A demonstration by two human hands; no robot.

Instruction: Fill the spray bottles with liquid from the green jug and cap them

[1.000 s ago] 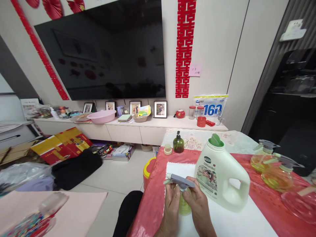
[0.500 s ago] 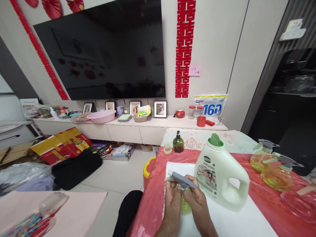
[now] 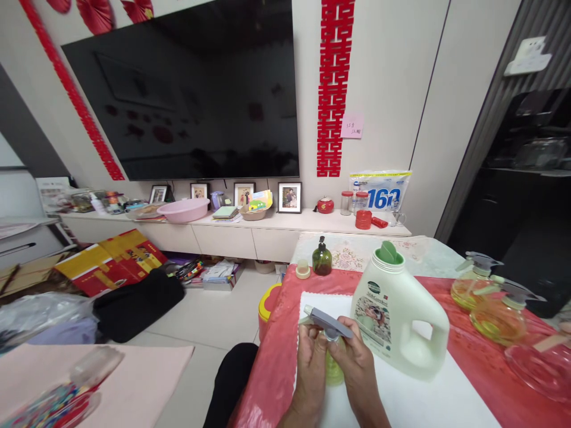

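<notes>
My left hand [image 3: 310, 371] and my right hand [image 3: 357, 371] both grip a small green spray bottle [image 3: 332, 368] with a grey trigger head [image 3: 328, 323], held just above a white cloth [image 3: 428, 404] on the red-covered table [image 3: 473, 356]. Most of the bottle's body is hidden between my fingers. A large pale green detergent jug [image 3: 399, 312] with a green cap stands right beside my right hand.
Two yellow-filled spray bottles [image 3: 486, 297] stand at the table's right, a pink dish [image 3: 539, 368] near them. A dark green pump bottle [image 3: 322, 257] and a small cap [image 3: 303, 270] stand at the far edge. A low cabinet [image 3: 232, 232] and floor clutter lie to the left.
My hands and the spray bottle shifted very slightly; the trigger head tilted a little. Nothing else moved.
</notes>
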